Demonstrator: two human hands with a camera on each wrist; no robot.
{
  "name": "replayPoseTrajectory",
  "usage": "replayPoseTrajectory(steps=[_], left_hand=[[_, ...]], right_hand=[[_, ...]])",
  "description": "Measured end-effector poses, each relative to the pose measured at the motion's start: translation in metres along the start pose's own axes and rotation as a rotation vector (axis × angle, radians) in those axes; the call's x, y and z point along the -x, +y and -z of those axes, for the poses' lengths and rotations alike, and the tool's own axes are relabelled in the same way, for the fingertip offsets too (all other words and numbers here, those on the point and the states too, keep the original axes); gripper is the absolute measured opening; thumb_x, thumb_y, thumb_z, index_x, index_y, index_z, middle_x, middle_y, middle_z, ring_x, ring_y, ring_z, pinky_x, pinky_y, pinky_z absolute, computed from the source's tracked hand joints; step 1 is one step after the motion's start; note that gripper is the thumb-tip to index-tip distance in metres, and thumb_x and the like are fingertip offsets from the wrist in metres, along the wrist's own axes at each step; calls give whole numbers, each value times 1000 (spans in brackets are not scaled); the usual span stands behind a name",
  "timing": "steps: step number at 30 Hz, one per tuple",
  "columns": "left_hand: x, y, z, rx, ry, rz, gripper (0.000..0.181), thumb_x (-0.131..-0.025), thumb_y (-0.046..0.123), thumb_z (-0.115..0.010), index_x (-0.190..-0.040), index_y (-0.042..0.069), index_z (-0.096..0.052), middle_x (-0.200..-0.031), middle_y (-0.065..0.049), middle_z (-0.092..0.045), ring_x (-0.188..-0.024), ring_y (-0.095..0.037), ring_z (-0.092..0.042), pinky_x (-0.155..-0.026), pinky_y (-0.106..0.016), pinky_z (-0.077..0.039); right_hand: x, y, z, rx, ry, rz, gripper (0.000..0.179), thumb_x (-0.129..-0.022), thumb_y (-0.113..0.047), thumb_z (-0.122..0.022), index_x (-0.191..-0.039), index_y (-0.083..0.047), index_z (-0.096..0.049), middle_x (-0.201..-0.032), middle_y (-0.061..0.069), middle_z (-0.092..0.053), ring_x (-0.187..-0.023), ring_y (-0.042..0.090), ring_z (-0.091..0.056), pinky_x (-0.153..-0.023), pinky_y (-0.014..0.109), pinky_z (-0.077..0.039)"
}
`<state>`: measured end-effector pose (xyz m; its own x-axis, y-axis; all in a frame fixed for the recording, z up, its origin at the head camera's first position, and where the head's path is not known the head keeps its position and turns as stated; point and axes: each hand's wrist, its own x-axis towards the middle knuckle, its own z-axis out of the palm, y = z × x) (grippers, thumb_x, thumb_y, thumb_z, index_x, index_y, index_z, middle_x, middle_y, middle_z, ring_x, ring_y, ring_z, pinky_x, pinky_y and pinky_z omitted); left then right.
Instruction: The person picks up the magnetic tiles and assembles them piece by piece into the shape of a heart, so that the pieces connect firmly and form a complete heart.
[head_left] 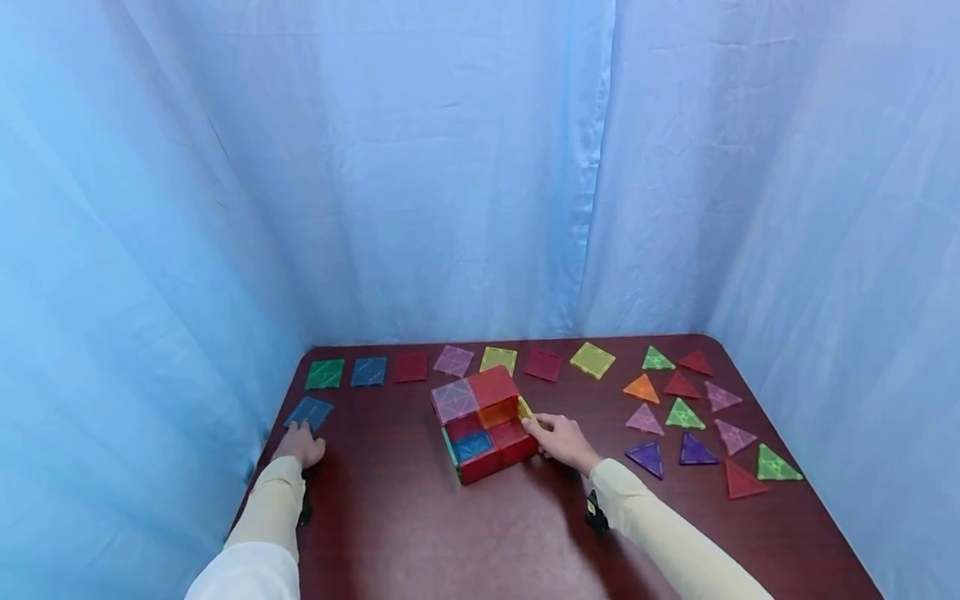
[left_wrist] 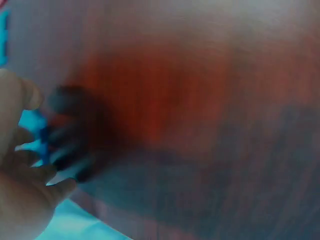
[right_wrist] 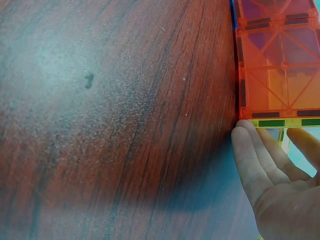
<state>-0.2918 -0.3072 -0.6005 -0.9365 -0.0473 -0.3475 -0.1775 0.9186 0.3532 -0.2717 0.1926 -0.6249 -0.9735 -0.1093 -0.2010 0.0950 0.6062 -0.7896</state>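
A box-like build of square magnetic tiles (head_left: 498, 458) stands mid-table, its rear part taller than its front. Red tiles face the front, and pink and red ones cover the raised rear. At its right end, my right hand (head_left: 564, 442) pinches a yellow square tile (head_left: 527, 408). In the right wrist view, the fingers (right_wrist: 250, 160) lie along the yellow edge (right_wrist: 270, 123), beside the orange-red front tile (right_wrist: 285, 70). My left hand (head_left: 302, 448) is at the left, fingertips right at the near edge of a blue square tile (head_left: 309, 412).
Along the back edge lie square tiles, including a green one (head_left: 325, 374), a blue one (head_left: 369, 372), a red one (head_left: 410, 367) and a yellow one (head_left: 592, 360). Several triangular tiles, such as a purple one (head_left: 697, 450), spread over the right side. Blue curtains (head_left: 465, 167) surround the table (head_left: 420, 550).
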Motion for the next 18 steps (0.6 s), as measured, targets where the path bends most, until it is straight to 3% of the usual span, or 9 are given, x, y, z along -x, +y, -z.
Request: replayPoseTrajectory(steps=[5,11,13,16,18], left_hand=[[12,12,-23,-112,57,-94,62,-103,16,-47,-146,-23,-28,-153,-47,-20,-137,-62,-31,-107,-67,-38],[24,41,-45,-261,122,-286,56,-100,21,-61,-138,-17,-48,-144,-41,-43,-132,-54,-46,-104,-60,-45],[25,48,-47,-263,164,-315,55,-98,22,-64,-136,-16,-51,-141,-38,-47,-130,-52,-49,-102,-59,-47],[19,54,-46,-206,215,-303,58,-97,25,-66,-140,-11,-49,-143,-38,-45,-133,-52,-45,-104,-61,-45],[13,55,-43,-139,200,-273,64,-98,27,-66,-147,-7,-44,-150,-39,-36,-140,-54,-35,-108,-65,-40]], right_hand=[[1,2,-2,17,-1,2,59,-98,-56,-57,-138,-13,-64,-73,3,-66,-65,18,-65,-63,28,-54],[3,2,-2,10,10,7,61,-97,-59,-58,-137,-13,-65,-74,3,-67,-68,22,-67,-63,29,-54],[3,2,-1,11,10,10,59,-97,-57,-58,-137,-14,-64,-73,4,-67,-68,23,-67,-64,30,-54],[1,3,1,16,11,11,58,-98,-57,-58,-138,-15,-64,-71,6,-67,-66,22,-67,-65,30,-53],[0,4,1,16,8,9,58,-98,-57,-58,-138,-16,-64,-72,6,-67,-66,21,-67,-65,30,-53]])
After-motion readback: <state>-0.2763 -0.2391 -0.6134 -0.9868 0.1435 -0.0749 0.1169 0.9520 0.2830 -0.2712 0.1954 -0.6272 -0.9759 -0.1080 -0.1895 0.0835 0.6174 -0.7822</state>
